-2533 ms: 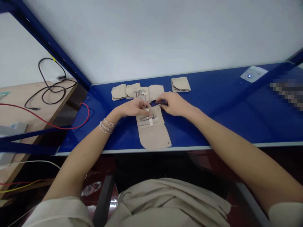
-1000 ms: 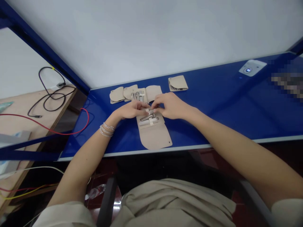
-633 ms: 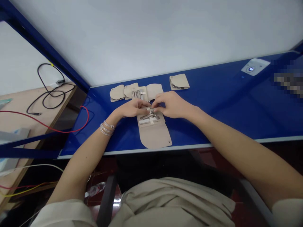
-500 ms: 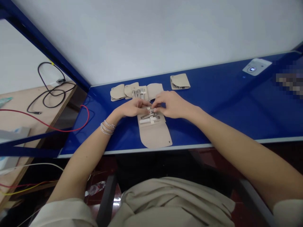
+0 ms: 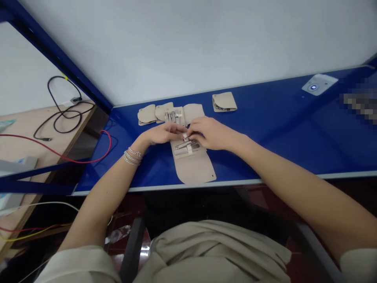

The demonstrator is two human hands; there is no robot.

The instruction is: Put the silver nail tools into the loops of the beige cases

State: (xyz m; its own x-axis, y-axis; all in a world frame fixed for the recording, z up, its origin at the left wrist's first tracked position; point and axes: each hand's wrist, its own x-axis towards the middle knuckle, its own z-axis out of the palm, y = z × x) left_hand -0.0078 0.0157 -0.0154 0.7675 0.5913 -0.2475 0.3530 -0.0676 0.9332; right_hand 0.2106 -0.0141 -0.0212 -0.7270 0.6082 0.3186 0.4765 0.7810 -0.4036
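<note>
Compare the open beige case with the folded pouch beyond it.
The open case lies unfolded, its steel tools showing, while the folded pouch is doubled over, showing only a sliver of metal. The open case is longer. The left hand and right hand are at the open case, not the pouch. Both are beige.

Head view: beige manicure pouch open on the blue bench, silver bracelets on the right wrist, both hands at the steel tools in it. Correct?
Wrong wrist: the silver bracelets sit on the left wrist, not the right, in the head view. The rest holds: beige manicure pouch open on the blue bench, left hand and right hand at the steel tools in it.
</note>
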